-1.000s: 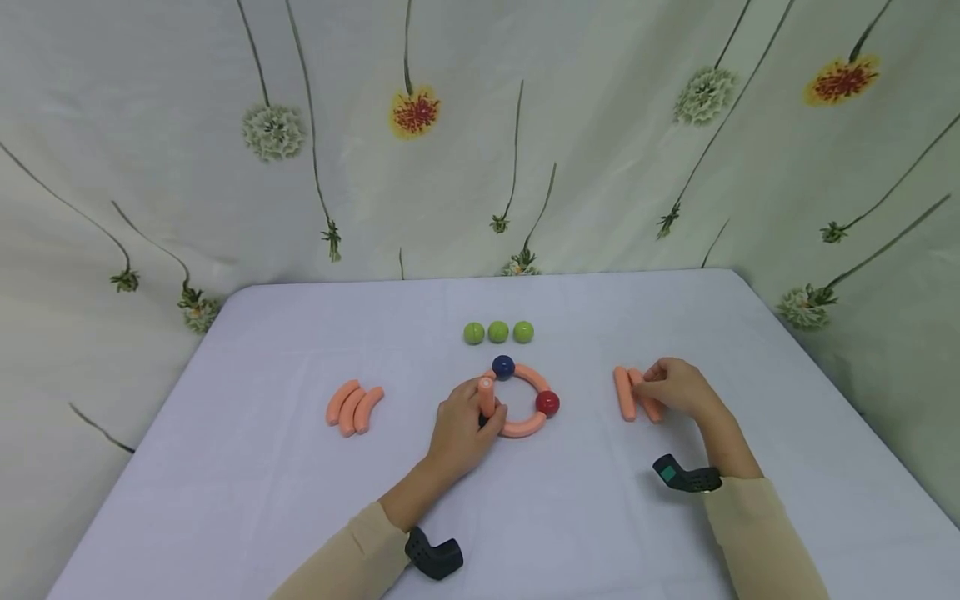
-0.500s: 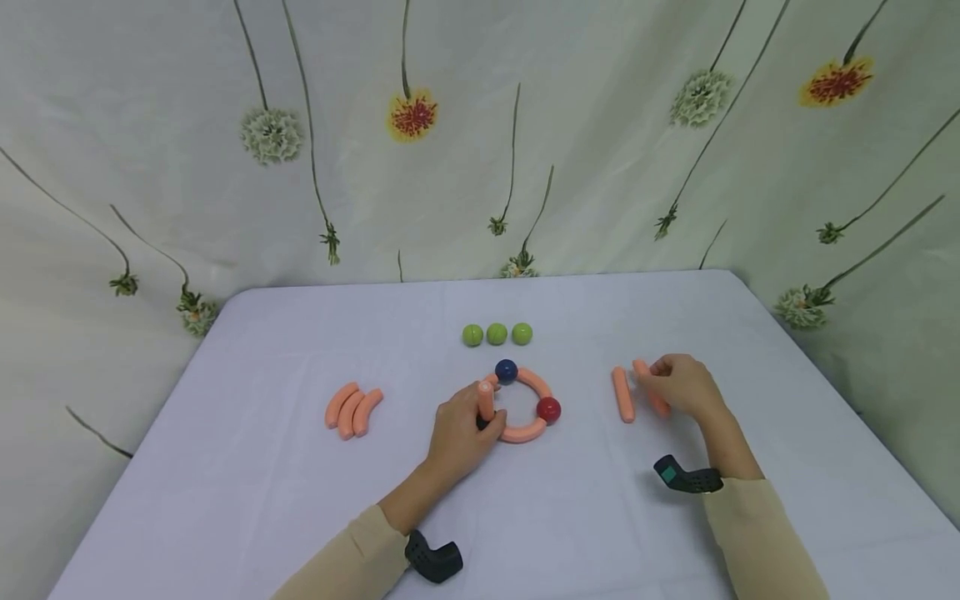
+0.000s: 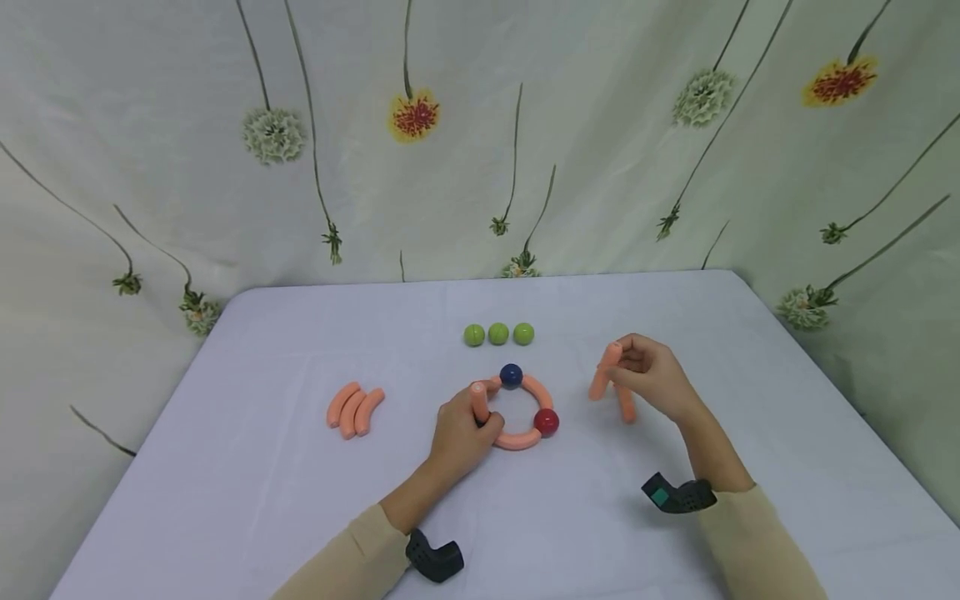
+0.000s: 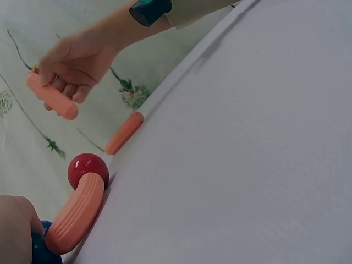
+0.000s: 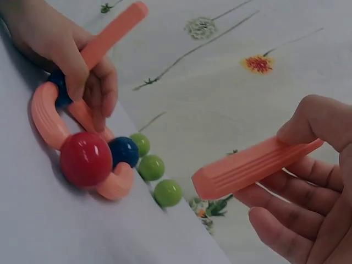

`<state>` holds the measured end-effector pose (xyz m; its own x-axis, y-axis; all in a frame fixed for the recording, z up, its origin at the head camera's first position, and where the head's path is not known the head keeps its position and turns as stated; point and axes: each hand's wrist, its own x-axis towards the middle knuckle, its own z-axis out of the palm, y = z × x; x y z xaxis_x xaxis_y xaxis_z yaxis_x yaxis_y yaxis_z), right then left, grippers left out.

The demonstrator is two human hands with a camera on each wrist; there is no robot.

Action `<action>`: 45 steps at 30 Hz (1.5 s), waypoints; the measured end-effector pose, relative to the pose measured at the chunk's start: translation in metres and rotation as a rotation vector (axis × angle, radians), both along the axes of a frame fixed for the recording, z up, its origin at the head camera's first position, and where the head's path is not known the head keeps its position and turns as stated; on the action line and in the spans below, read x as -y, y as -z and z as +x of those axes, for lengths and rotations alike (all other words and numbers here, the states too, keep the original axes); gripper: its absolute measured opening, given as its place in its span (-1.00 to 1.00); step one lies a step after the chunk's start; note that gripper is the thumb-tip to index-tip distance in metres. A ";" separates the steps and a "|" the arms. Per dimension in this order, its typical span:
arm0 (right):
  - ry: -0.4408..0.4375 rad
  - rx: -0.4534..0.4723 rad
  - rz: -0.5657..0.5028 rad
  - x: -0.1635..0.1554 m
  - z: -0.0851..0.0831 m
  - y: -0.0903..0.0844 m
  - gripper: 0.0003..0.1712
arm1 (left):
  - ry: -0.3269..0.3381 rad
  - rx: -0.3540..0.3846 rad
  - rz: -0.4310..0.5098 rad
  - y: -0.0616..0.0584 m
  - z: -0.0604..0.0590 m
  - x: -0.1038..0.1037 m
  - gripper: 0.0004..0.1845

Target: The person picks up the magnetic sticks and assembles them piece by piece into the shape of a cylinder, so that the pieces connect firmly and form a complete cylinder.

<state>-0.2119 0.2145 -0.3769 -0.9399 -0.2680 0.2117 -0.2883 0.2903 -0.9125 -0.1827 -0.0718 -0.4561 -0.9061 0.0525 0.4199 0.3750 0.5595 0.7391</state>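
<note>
The white table (image 3: 285,500) carries a partly closed ring (image 3: 517,408) of orange curved pieces joined by a blue ball (image 3: 512,375) and a red ball (image 3: 547,422); the ring lies flat at mid-table, probably so that its joints stay aligned. The left hand (image 3: 459,433) grips an upright orange stick (image 3: 479,400) at the ring's left side, fingers curled round it, wrist low on the table. The right hand (image 3: 651,377) pinches a straight orange stick (image 3: 604,371) lifted clear of the table, tilted, beside the ring (a second stick (image 3: 626,403) lies just below it). Three curved pieces (image 3: 355,408) rest together at left; three green balls (image 3: 498,334) sit in a row behind the ring.
</note>
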 end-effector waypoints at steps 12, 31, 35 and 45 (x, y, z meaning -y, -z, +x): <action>-0.222 -0.172 -0.043 0.043 0.014 0.012 -0.75 | 0.003 0.016 0.038 0.001 0.000 0.001 -0.59; -0.157 -0.166 0.039 0.054 0.017 0.017 -0.75 | -0.001 0.007 0.031 0.000 0.001 0.000 -0.67; -0.161 -0.164 0.035 0.054 0.018 0.017 -0.75 | 0.003 -0.001 0.034 0.000 0.001 0.000 -0.67; -0.165 -0.156 0.031 0.055 0.017 0.018 -0.75 | 0.000 0.009 0.037 -0.001 0.002 0.000 -0.68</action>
<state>-0.1951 0.1597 -0.3953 -0.8393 -0.4242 0.3402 -0.4711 0.2548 -0.8445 -0.1812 -0.0717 -0.4556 -0.9097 0.0377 0.4136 0.3687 0.5318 0.7624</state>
